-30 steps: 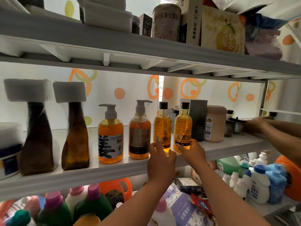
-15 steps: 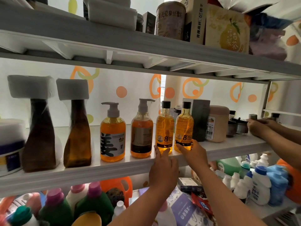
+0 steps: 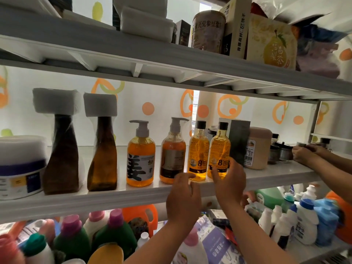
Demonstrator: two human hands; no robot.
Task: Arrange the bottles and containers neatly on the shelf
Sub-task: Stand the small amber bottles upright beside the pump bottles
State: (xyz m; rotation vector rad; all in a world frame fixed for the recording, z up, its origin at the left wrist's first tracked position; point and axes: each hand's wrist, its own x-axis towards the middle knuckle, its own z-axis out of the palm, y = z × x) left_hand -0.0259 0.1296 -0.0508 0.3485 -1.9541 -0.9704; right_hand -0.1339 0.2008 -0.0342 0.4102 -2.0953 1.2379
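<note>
Two slim yellow bottles with black caps stand side by side on the white middle shelf (image 3: 114, 197). My right hand (image 3: 229, 180) curls around the lower part of the right yellow bottle (image 3: 220, 147), thumb on its label and fingers behind. My left hand (image 3: 182, 197) rests at the shelf's front edge, with its fingertips touching the base of the left yellow bottle (image 3: 198, 149) and nothing gripped. Left of them stand an amber pump bottle (image 3: 173, 155) and an orange pump bottle (image 3: 141, 159).
Further left are two brown bottles with white foam tops (image 3: 62, 155) (image 3: 102, 155) and a white tub (image 3: 19, 164). A dark box (image 3: 241, 138), a beige jar (image 3: 260, 149) and small dark jars (image 3: 282, 152) stand to the right, where another person's hands (image 3: 304, 153) work. Detergent bottles (image 3: 304, 221) crowd the lower shelf.
My right hand has slid higher and closed around the right yellow bottle. My left hand's fingers have turned right to the left yellow bottle's base. The other person's hands shifted slightly.
</note>
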